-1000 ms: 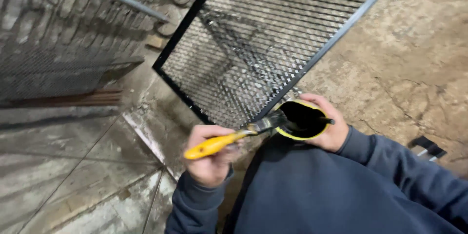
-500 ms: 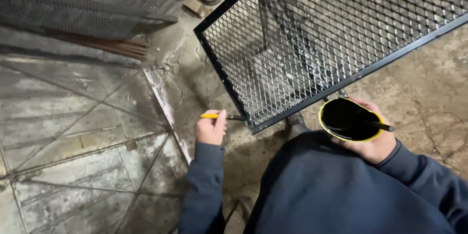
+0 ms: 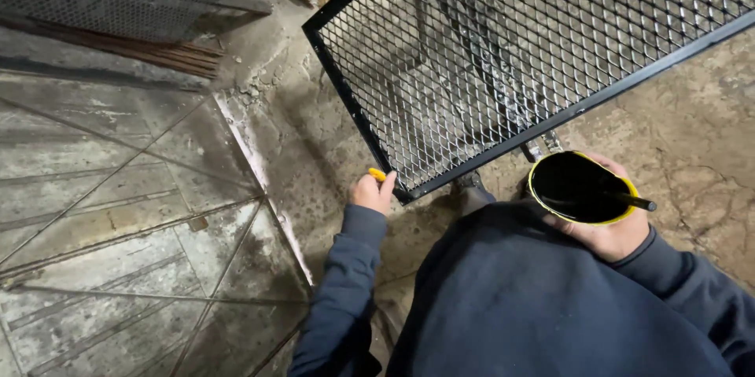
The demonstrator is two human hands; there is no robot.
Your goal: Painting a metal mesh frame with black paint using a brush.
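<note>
Left hand [image 3: 371, 191] at mesh frame [image 3: 515, 62] corner; concrete floor [image 3: 692, 125] beside.

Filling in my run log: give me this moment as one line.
left hand: holds yellow-handled brush at mesh frame corner | right hand: holds paint cup | floor: concrete
</note>
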